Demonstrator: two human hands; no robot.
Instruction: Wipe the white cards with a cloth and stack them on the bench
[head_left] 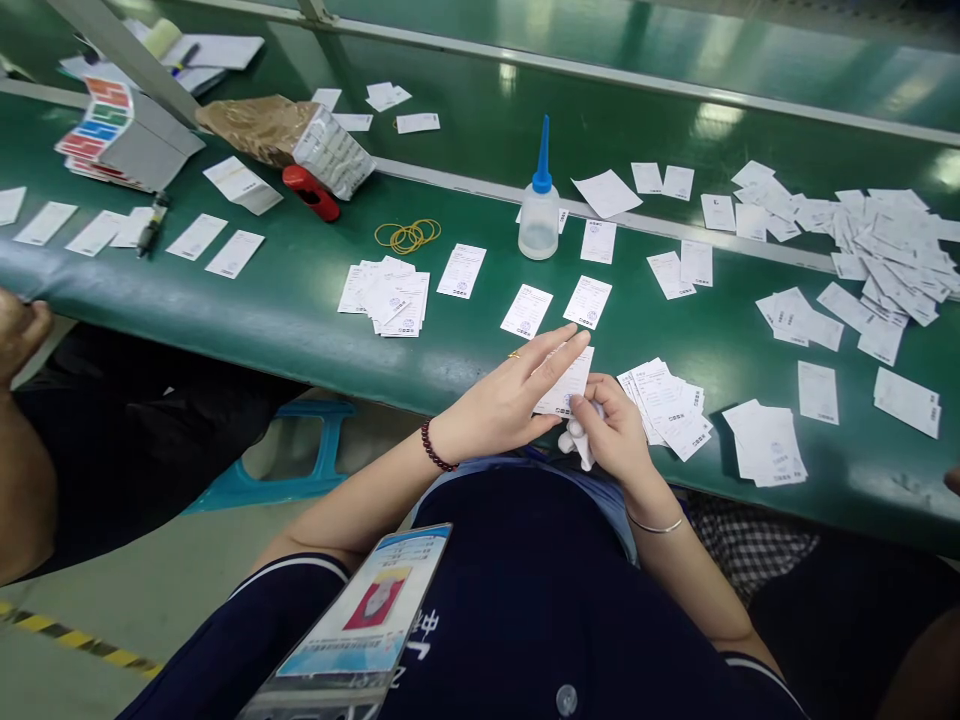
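Note:
My left hand (517, 390) lies with its fingers stretched out across a white printed card (571, 375) at the bench's front edge. The card's lower right corner is pinched under the thumb of my right hand (616, 428). That same hand also has a crumpled white cloth (577, 445) bunched in it, partly hidden by the fingers. Just beyond my hands lie two single cards, one on the left (526, 311) and one on the right (588, 301). A fanned pile of cards (667, 405) rests to the right of my right hand.
On the green bench (300, 310) stands a squeeze bottle (538, 225) with a blue nozzle. Yellow rubber bands (409, 237), a card stack (390, 297), a red tool (310, 192) and a wrapped bundle (330, 150) lie left. A large card heap (892, 245) spreads right. People sit on both sides.

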